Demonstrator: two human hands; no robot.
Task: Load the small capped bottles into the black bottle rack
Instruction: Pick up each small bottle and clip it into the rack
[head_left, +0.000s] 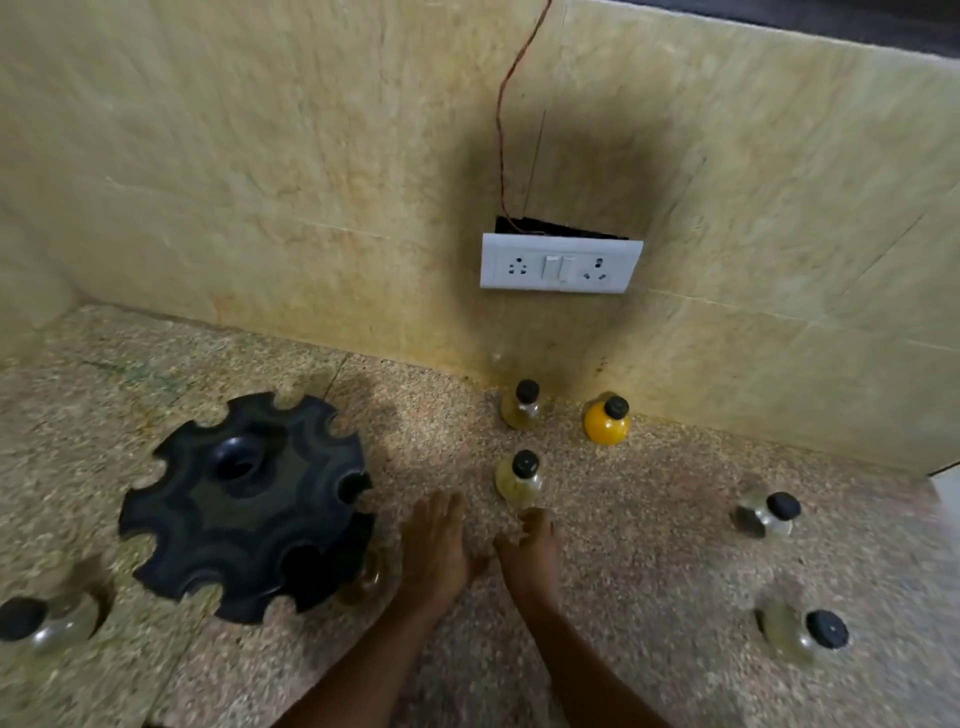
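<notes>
The black round bottle rack (244, 506) with notched slots stands on the speckled counter at left. Small black-capped bottles stand around it: a pale yellow one (519, 478) just beyond my right hand, another pale one (521, 405) and a bright orange one (607, 422) by the wall, two clear ones at right (768, 517) (802, 631), one at far left (47, 621). A bottle (366, 579) sits partly hidden at the rack's right edge. My left hand (434, 551) lies flat and holds nothing. My right hand (530, 553) is open, its fingers near the pale yellow bottle.
A tiled wall rises behind the counter with a white socket plate (560, 264) and a thin red wire (511, 104) above it. The counter (649, 571) ends at a corner on the far right.
</notes>
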